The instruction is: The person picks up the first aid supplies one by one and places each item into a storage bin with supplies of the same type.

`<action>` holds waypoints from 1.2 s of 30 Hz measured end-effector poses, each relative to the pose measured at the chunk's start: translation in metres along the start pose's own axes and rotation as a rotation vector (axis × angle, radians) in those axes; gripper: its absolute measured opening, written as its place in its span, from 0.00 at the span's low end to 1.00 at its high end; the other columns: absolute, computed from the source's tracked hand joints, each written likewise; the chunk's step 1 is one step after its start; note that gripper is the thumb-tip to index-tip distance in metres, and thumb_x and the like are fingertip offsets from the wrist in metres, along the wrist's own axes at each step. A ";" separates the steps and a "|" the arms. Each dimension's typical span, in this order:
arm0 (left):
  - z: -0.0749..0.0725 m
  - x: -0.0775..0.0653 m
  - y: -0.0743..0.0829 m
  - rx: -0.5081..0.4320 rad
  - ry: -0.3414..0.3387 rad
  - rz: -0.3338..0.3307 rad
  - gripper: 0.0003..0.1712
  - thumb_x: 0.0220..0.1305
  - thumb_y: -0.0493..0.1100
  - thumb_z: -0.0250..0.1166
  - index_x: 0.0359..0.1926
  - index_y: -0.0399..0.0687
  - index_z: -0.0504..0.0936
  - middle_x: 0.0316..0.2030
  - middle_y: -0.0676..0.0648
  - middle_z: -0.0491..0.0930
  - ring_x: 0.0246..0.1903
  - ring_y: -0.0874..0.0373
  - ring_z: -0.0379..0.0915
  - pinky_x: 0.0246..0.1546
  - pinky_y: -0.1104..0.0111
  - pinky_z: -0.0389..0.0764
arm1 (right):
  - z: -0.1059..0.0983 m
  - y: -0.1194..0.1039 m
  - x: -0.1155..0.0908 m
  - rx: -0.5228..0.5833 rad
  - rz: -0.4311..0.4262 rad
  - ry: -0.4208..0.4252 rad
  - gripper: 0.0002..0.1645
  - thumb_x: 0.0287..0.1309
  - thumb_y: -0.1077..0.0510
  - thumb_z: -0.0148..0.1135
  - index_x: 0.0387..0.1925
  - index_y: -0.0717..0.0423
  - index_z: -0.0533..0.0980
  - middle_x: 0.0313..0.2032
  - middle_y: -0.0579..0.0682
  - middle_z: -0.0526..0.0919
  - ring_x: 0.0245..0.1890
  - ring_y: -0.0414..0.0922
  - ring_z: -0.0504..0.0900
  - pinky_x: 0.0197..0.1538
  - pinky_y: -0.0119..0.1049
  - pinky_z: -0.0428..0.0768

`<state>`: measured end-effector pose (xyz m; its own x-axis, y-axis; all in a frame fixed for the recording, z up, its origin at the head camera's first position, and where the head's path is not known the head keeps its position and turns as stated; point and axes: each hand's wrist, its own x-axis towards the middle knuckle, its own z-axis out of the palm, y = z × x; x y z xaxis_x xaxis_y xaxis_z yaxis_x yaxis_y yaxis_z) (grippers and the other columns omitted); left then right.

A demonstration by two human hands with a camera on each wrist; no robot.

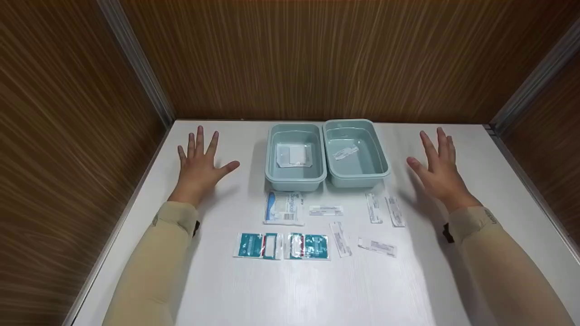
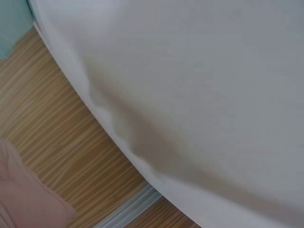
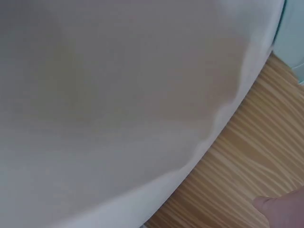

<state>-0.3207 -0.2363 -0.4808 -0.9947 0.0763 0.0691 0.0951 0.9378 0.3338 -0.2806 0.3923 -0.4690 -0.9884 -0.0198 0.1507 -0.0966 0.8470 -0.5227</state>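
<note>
With fingers spread and nothing in it, my left hand (image 1: 198, 170) is held over the table's left side. My right hand (image 1: 439, 170), also spread and holding nothing, is to the right of two pale green bins. Inside the left bin (image 1: 295, 186) lies a white square packet (image 1: 297, 155); the right bin (image 1: 358, 181) holds a narrow paper packet (image 1: 345, 152). In front of them are a blue-and-white packet printed "Surgical" (image 1: 284, 208) and two teal-and-white packets, one left (image 1: 250, 245) and one right (image 1: 316, 246). Several narrow white paper packets (image 1: 374, 208) lie scattered to their right.
The white table (image 1: 299, 294) is enclosed by wood-grain panels at the back (image 1: 290, 59) and on both sides, with metal strips at the corners. Both bins stand side by side near the back panel. Table, wood grain and a bin's edge fill the wrist views.
</note>
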 end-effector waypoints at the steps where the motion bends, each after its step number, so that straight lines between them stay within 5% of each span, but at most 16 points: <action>1: -0.001 0.000 0.001 -0.006 0.000 0.006 0.69 0.71 0.88 0.54 0.94 0.61 0.36 0.92 0.43 0.15 0.92 0.33 0.14 0.88 0.28 0.22 | 0.001 -0.002 -0.001 0.016 -0.004 0.006 0.55 0.83 0.26 0.53 0.94 0.33 0.40 0.93 0.51 0.21 0.92 0.65 0.19 0.77 0.94 0.46; 8: -0.006 -0.002 0.005 -0.040 -0.005 0.038 0.67 0.71 0.85 0.60 0.94 0.62 0.42 0.93 0.42 0.22 0.93 0.32 0.24 0.90 0.29 0.28 | 0.007 -0.021 -0.003 0.098 -0.006 0.022 0.54 0.75 0.30 0.69 0.92 0.35 0.57 0.94 0.47 0.29 0.93 0.65 0.27 0.80 0.91 0.47; 15: -0.005 -0.015 0.009 -0.090 -0.043 0.055 0.62 0.67 0.76 0.73 0.91 0.58 0.60 0.90 0.38 0.54 0.87 0.32 0.51 0.87 0.30 0.58 | 0.022 -0.033 -0.002 0.172 -0.019 0.002 0.51 0.72 0.34 0.75 0.88 0.41 0.66 0.95 0.49 0.35 0.93 0.65 0.31 0.81 0.89 0.51; 18: -0.005 -0.024 0.014 -0.118 -0.093 0.062 0.60 0.64 0.74 0.77 0.88 0.59 0.65 0.87 0.40 0.60 0.85 0.34 0.56 0.84 0.30 0.65 | 0.025 -0.036 -0.004 0.175 0.011 -0.028 0.51 0.71 0.32 0.75 0.87 0.42 0.68 0.95 0.49 0.34 0.92 0.67 0.31 0.81 0.89 0.51; 27: -0.004 -0.048 0.026 -0.166 -0.163 0.113 0.62 0.57 0.71 0.84 0.86 0.59 0.69 0.86 0.43 0.64 0.85 0.36 0.58 0.86 0.32 0.62 | 0.029 -0.043 -0.001 0.119 0.031 -0.123 0.50 0.70 0.30 0.75 0.84 0.45 0.72 0.94 0.51 0.33 0.92 0.69 0.32 0.81 0.89 0.52; 36: 0.000 -0.063 0.030 -0.219 -0.215 0.235 0.62 0.51 0.67 0.90 0.82 0.51 0.75 0.82 0.45 0.71 0.84 0.39 0.63 0.86 0.38 0.67 | 0.028 -0.046 0.000 0.108 0.032 -0.152 0.52 0.67 0.27 0.76 0.83 0.46 0.74 0.94 0.52 0.35 0.92 0.69 0.33 0.81 0.88 0.53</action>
<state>-0.2553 -0.2133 -0.4755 -0.9282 0.3713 -0.0237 0.3042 0.7938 0.5266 -0.2795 0.3380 -0.4684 -0.9967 -0.0802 0.0083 -0.0684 0.7869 -0.6133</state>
